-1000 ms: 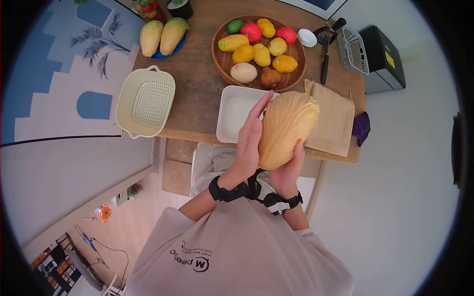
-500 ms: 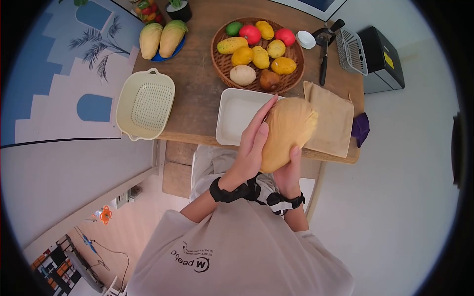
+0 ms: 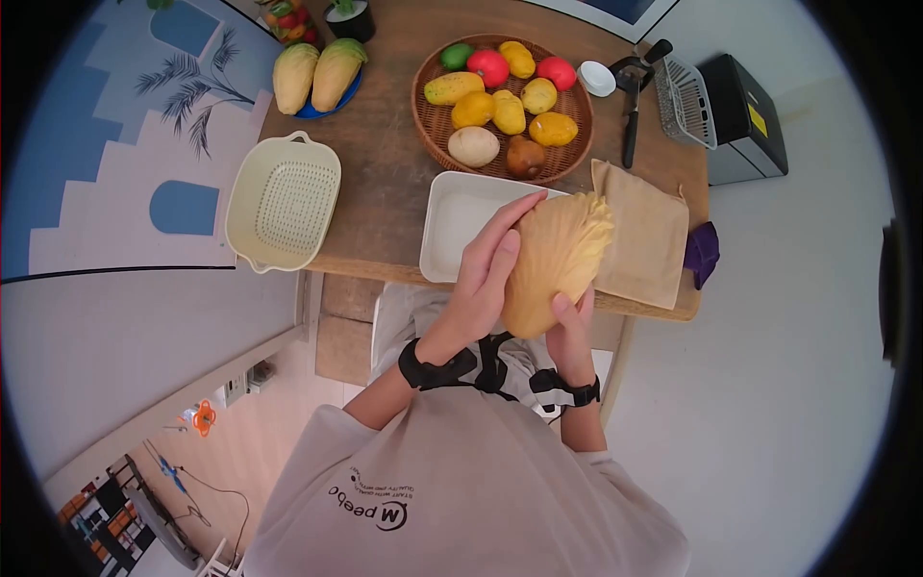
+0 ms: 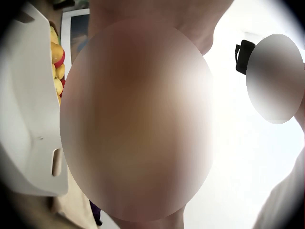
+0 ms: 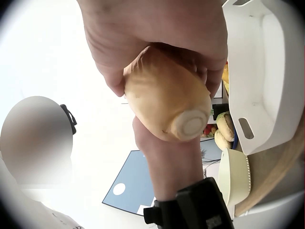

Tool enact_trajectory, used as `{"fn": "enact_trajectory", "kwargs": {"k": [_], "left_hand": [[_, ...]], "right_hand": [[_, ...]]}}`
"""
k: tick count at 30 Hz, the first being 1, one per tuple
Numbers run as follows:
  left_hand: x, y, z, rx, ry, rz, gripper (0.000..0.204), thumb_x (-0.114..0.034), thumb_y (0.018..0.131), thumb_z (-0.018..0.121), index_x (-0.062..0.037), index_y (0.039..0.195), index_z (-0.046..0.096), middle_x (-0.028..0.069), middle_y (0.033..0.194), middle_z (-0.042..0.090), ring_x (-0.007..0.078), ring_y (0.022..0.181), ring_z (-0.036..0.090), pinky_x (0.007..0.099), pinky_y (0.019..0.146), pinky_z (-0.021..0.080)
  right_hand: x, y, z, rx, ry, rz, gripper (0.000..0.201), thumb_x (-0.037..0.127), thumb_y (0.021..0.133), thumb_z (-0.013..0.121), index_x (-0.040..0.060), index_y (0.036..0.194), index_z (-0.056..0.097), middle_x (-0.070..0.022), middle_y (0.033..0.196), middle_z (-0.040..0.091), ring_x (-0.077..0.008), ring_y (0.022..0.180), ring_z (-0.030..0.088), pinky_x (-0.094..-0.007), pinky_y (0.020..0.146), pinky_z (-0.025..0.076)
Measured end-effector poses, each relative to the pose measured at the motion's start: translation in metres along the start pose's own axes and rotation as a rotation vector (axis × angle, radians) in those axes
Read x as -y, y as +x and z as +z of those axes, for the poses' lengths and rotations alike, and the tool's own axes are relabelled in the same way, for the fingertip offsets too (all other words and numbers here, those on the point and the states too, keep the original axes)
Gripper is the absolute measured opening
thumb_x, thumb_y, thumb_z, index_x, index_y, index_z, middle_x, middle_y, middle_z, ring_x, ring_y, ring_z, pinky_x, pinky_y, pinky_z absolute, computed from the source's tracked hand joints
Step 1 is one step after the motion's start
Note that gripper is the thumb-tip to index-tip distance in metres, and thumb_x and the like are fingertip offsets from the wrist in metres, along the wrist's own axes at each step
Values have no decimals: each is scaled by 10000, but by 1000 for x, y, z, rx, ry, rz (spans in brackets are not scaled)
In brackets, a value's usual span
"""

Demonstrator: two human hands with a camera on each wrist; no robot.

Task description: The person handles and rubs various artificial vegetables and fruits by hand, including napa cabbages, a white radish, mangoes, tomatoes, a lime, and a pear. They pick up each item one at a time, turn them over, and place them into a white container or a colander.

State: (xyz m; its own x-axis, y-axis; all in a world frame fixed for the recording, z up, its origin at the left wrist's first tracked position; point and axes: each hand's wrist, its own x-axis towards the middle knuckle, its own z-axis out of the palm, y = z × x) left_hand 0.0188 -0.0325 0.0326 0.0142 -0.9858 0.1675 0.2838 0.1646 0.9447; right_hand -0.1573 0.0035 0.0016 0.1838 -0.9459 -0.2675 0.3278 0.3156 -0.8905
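Observation:
Both hands hold a pale yellow napa cabbage (image 3: 553, 264) above the table's front edge. My left hand (image 3: 483, 279) lies along its left side, fingers reaching toward its leafy end and thumb on top. From the lower right, my right hand (image 3: 575, 338) grips it, with the thumb across the near side. The round cut root end of the cabbage (image 5: 164, 102) faces the camera in the right wrist view, where fingers wrap it from above. A blurred patch covers the middle of the left wrist view. Behind the cabbage stands a white tray (image 3: 450, 226), partly hidden.
A wicker basket (image 3: 423, 120) of fruit and vegetables stands at the back. Left are a cream colander (image 3: 236, 207) and two cabbages (image 3: 334, 77) on a blue plate. A beige cloth bag (image 3: 649, 236), purple cloth (image 3: 703, 253) and black-handled knife (image 3: 631, 135) lie right.
The cabbage has turned slightly in the hands and come a little lower and to the left. The right thumb has slid further over its near side, and the right wrist has shifted right.

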Motion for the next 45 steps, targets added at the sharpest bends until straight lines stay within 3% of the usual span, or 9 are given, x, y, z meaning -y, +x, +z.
{"fn": "enact_trajectory", "kwargs": {"k": [14,17,21,30,33,36,39,42,45], "left_hand": [[0,-1,6,-54,-81,-48,497,-281,1198,347,34,1506,578,140,1499,637,230,1393,583,354,1204,404],[5,2,-2,-27,-154,-89,548,-333,1199,327,45,1515,566,148,1529,619,238,1415,570,366,1222,392],[4,1,-9,16,-55,-96,618,-407,1195,312,55,1533,543,161,1567,594,248,1449,549,381,1248,377],[-9,1,-12,4,-120,-176,555,-352,1201,341,47,1514,566,142,1516,629,211,1406,575,344,1220,397],[-2,0,-15,-8,-205,-213,530,-334,1206,348,39,1499,583,137,1478,655,202,1389,583,341,1212,399],[-3,0,-20,-15,-108,-166,533,-342,1206,351,40,1492,588,140,1466,663,201,1379,589,346,1207,405],[-7,-1,-24,-6,4,-164,573,-369,1197,343,56,1514,560,160,1509,631,228,1410,581,375,1224,394],[1,0,-25,28,-49,-189,567,-356,1192,360,64,1522,549,170,1516,626,242,1412,586,382,1227,394],[-6,-1,-22,13,25,-181,489,-293,1194,403,46,1496,585,165,1447,674,218,1347,619,344,1169,437]], "right_hand": [[-8,-4,-12,-12,-23,33,1061,534,913,830,16,1655,277,-144,1588,493,-294,1452,530,-452,1189,461],[-7,1,-23,202,-262,-13,1085,568,901,833,14,1652,280,-147,1593,487,-299,1451,531,-458,1180,472],[-6,5,-22,-66,168,6,986,368,859,926,10,1600,382,-110,1517,558,-219,1412,549,-414,1169,470],[21,15,-5,58,-356,-151,1061,289,703,1014,-4,1548,442,-138,1430,639,-251,1283,658,-380,1082,524],[35,16,-2,298,-826,-281,1041,264,695,1009,-25,1529,458,-183,1365,674,-289,1230,694,-391,1056,545],[28,20,-6,159,-866,-500,1006,278,696,1005,-28,1506,493,-215,1312,695,-325,1201,714,-407,1044,552],[25,24,-5,52,-667,-351,993,281,685,1012,-18,1497,526,-225,1340,698,-347,1204,724,-418,1032,565],[46,14,10,276,-968,-419,981,288,683,1011,-9,1495,548,-236,1349,703,-385,1200,725,-432,1027,573],[41,18,6,195,-939,-423,946,326,701,999,6,1485,577,-236,1346,710,-417,1183,723,-452,1012,580]]}}
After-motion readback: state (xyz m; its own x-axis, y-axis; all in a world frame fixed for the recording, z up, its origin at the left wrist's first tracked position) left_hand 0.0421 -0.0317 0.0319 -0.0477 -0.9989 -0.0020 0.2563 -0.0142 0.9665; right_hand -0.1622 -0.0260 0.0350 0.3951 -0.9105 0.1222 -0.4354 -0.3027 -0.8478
